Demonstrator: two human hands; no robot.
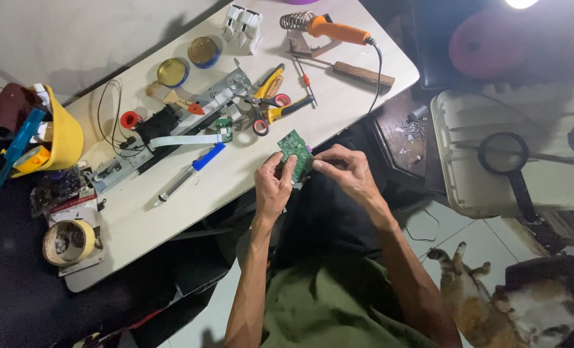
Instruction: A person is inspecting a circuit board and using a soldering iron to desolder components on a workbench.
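Both hands on one green circuit board, held just off near edge of white table, above lap. Left hand grasps board's lower left edge, thumb and fingers pinched on it. Right hand pinches board's right edge at fingertips. Board tilted, component side up. On table close behind: yellow-handled pliers, red-ringed scissors, blue-tipped desoldering pump. Orange soldering iron rests in stand at far edge. Cat lies on floor at right.

Your hands hold a small green circuit board, rectangular and tilted, just off the table edge, pinched at both sides.
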